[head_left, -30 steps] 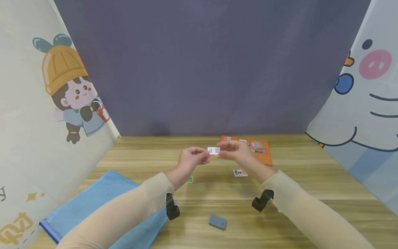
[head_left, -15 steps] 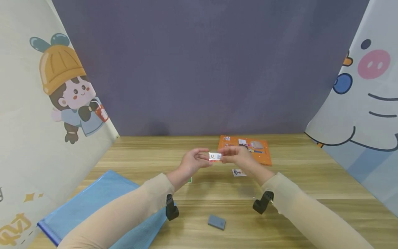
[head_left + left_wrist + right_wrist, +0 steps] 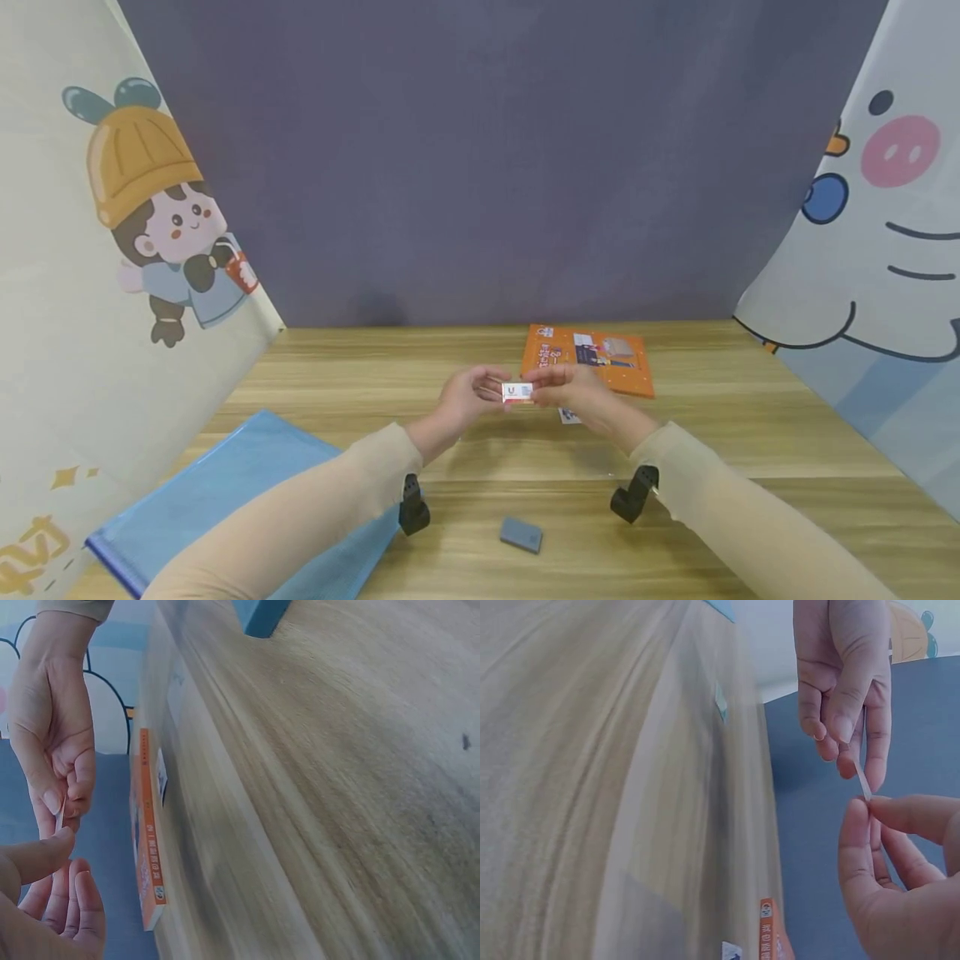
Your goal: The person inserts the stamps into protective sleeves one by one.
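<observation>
While 2 hands meet over the table (image 3: pixel 712 467), 1 small white card (image 3: pixel 517 392) is up in the air btwn them, printed side toward the head cam. R hand (image 3: pixel 585 397): grip closed to a thumb-and-finger pinch on the card's R end. L hand (image 3: pixel 462 402): grip part-open, thumb + fingers loosely curved about the L end; can't tell if it actually pinches. On the table: 1 orange book (image 3: pixel 630 350), lying flat near the back edge, w/ printed cover; 1 more card (image 3: pixel 568 417) lying just in front of it, partly hidden by the R hand; 1 small green pc (image 3: pixel 720 703), seen in R wrist view; 1 grey-blue block (image 3: pixel 521 535) at the front, well apart from the hands; 1 blue sheet (image 3: pixel 232 471) at L, partly under the L sleeve (image 3: pixel 300 508) in view. Wrist cams: 2, 1 per arm
</observation>
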Available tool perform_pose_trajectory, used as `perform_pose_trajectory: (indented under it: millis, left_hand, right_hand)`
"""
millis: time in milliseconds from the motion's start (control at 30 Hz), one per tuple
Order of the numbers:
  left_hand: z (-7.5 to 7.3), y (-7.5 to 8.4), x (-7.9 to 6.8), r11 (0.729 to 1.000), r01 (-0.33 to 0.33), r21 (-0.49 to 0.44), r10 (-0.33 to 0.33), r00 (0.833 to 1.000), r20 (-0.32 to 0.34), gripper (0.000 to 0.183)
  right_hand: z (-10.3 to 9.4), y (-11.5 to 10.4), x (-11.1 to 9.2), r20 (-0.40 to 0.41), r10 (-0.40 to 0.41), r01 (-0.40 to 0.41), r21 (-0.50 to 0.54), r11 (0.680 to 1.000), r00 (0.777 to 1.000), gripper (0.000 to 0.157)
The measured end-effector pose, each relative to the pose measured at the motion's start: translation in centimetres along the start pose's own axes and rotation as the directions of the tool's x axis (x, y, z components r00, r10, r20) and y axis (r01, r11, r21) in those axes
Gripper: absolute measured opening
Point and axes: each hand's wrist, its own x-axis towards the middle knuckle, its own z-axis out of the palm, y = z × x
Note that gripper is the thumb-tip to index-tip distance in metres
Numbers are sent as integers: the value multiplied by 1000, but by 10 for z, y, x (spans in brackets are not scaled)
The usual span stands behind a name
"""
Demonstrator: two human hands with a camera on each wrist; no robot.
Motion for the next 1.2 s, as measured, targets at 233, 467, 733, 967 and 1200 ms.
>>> perform_pose_trajectory:
  millis: [233,467,733,967,1200]
  left_hand:
    - [0,-4,0,999,25,40,-26,999,23,43]
    - [2,-10,4,996,76,37,-78,996,49,41]
    - [5,-23,7,987,94,130,-104,992,75,41]
    - [7,-27,8,970,63,236,-86,993,86,42]
    - [10,-27,8,934,32,357,-73,992,100,36]
  right_hand:
    - [1,8,1,36,6,-5,-24,1000,999,44]
    - [1,14,4,55,12,-7,-92,996,998,45]
    - [7,21,13,83,17,-4,-150,989,996,44]
    - [9,27,16,63,39,-23,-235,972,997,41]
    - [13,31,17,49,12,6,-352,936,999,35]
